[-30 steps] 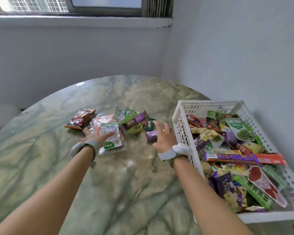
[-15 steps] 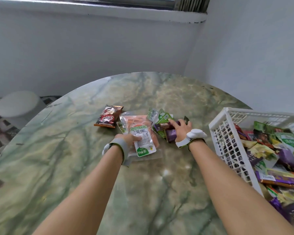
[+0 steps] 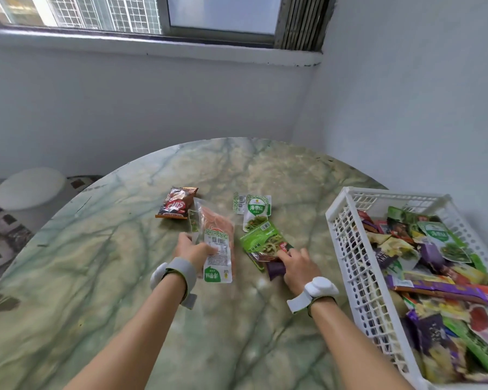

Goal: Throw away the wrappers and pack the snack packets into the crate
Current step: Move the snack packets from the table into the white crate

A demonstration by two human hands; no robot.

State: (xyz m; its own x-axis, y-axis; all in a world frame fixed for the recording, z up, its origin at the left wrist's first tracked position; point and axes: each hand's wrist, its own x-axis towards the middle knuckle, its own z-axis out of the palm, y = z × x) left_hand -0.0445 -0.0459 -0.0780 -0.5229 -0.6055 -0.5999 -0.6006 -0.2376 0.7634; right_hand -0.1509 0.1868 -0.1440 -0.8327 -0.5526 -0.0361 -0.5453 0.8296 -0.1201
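Snack packets lie on the green marble table [image 3: 102, 277]. My left hand [image 3: 193, 250] grips the near part of a long clear packet with pink contents [image 3: 217, 237]. My right hand [image 3: 296, 266] curls round a small purple packet [image 3: 275, 270] and a dark red one, next to a green packet [image 3: 261, 239]. Farther back lie a white-and-green packet [image 3: 257, 211] and a dark red chip packet [image 3: 178, 202]. The white crate [image 3: 347, 249] on the right holds several packets.
The crate stands against the right wall at the table's edge. A white round stool [image 3: 30, 190] stands on the patterned floor beyond the table's left edge. A wall with a window ledge runs behind the table.
My right hand has pulled some small packets nearer, leaving the green and white-and-green packets spread apart. My left hand stays on the pink packet. The view tilted up.
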